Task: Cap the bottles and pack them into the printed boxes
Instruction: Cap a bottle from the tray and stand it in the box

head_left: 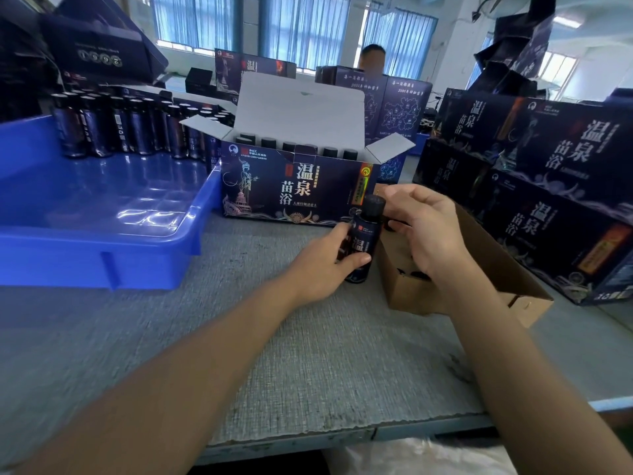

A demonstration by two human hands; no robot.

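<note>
Grey table mat [308,354]: fills 6 o'clock half
Blue tray [102,241]: 9 o'clock; dark bottle rows [113,128] standing at its 11 o'clock end
Stacked printed boxes [548,186]: 3 o'clock
Open printed box [291,190]: 12 o'clock, lid up, capped bottles inside
Brown carton [496,269]: 4 o'clock of open box
Left hand [322,265]: wrapped round bottle [363,245], centre, slightly tilted, just at carton's 9 o'clock side
Right hand [428,228]: fingers curled beside black cap [374,207] on bottle; hold on cap cannot be told

We see a blue tray [102,241] on the grey counter [308,354], at left. Blue curtains [301,25] hang behind. A person [372,58] faces us beyond.
</note>
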